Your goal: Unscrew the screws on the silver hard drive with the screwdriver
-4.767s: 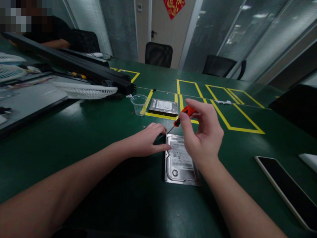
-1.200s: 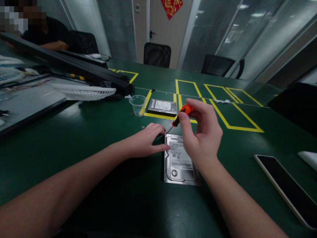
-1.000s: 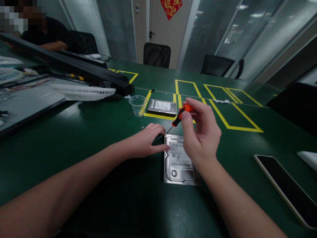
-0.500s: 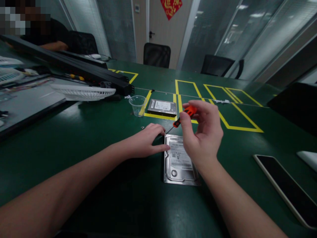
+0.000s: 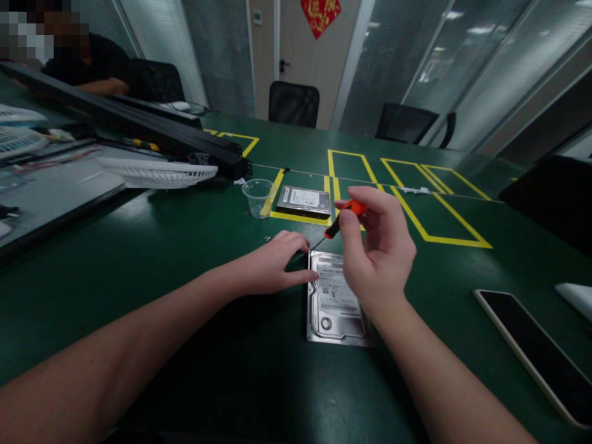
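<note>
At the near hard drive (image 5: 333,303), your right hand (image 5: 383,246) pinches a screwdriver (image 5: 332,229), tip at far-left corner; your left hand (image 5: 277,264), thumb spread, touches the left edge.

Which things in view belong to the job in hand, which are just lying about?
In use:
near hard drive, left hand at its left edge
orange-and-black screwdriver in right hand, tip at the drive's far-left corner

Lying about:
phone
white slatted part
clear cup and far hard drive, untouched; may be related
</note>
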Motion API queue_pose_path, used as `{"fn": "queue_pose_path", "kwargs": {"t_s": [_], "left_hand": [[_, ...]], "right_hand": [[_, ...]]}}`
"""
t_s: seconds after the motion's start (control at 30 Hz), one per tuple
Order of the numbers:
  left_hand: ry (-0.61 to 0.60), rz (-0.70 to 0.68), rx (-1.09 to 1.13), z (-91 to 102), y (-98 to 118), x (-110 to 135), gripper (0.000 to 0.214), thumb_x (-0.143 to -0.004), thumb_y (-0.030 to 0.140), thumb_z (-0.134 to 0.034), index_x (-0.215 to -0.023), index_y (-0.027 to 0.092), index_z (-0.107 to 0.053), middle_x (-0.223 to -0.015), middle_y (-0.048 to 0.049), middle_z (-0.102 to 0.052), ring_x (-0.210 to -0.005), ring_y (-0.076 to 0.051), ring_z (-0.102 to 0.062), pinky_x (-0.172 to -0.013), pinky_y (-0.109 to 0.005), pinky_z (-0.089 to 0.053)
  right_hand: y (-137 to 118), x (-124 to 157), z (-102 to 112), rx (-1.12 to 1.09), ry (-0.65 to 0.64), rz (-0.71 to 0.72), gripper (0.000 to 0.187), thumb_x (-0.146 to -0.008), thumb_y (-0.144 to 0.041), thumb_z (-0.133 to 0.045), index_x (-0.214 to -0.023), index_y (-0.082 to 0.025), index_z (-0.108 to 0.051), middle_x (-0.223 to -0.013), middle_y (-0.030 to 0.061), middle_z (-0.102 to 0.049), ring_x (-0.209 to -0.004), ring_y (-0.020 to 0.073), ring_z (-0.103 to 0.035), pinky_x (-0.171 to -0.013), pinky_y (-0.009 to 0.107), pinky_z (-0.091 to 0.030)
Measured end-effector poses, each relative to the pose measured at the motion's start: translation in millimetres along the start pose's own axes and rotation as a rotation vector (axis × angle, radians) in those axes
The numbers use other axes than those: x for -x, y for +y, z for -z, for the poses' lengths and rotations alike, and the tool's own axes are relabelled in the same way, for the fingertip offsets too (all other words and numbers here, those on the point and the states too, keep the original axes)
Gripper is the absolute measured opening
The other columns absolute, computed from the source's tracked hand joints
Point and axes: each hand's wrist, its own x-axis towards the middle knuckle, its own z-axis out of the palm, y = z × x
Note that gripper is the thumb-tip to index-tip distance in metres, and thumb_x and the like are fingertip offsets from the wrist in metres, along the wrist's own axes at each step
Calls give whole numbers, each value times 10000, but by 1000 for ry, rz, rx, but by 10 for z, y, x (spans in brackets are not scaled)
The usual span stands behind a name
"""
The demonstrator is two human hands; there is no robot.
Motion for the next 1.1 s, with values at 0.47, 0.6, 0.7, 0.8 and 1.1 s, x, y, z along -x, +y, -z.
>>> {"fn": "queue_pose_path", "kwargs": {"t_s": [0.47, 0.6, 0.7, 0.8, 1.1], "left_hand": [[-4, -3, 8, 8, -5, 2, 421, -959, 560, -741, -1176, 218, -625, -1367, -128, -655, -1300, -337, -566, -1125, -516, -480], [2, -9, 6, 2, -12, 10, 426, -963, 566, -739, -1180, 219, -625, -1352, -125, -658, -1290, -337, -571, -1121, -513, -487], [10, -6, 0, 1, -11, 10, 420, -957, 560, -748, -1177, 224, -623, -1348, -123, -660, -1290, -338, -574, -1120, -504, -489], [6, -11, -1, 2, -2, 6, 396, -958, 539, -755, -1159, 225, -622, -1336, -119, -664, -1277, -331, -578, -1120, -503, -488], [-9, 14, 7, 17, 17, 3, 416, -954, 551, -754, -1177, 224, -627, -1345, -119, -658, -1290, -334, -571, -1122, -510, -487]], "right_hand": [[-31, -2, 24, 14, -22, -10, 353, -1063, -253, -539, -1395, -288, -655, -1371, 97, -711, -1323, 276, -697, -1035, 500, -645], [-12, -10, 2, 71, 26, 21, 313, -1012, -258, -659, -1322, -297, -679, -1238, 71, -723, -1096, 224, -727, -908, 428, -658], [-14, -15, 7, 84, 6, 39, 328, -1010, -255, -663, -1334, -305, -686, -1255, 67, -727, -1107, 229, -719, -945, 449, -654], [-29, -11, 23, 44, -26, 22, 354, -1051, -248, -570, -1388, -299, -669, -1357, 81, -720, -1269, 265, -702, -1079, 525, -623], [-9, -15, 1, 75, 9, 32, 320, -1000, -235, -673, -1314, -294, -681, -1218, 57, -738, -1074, 219, -730, -909, 431, -652]]}}
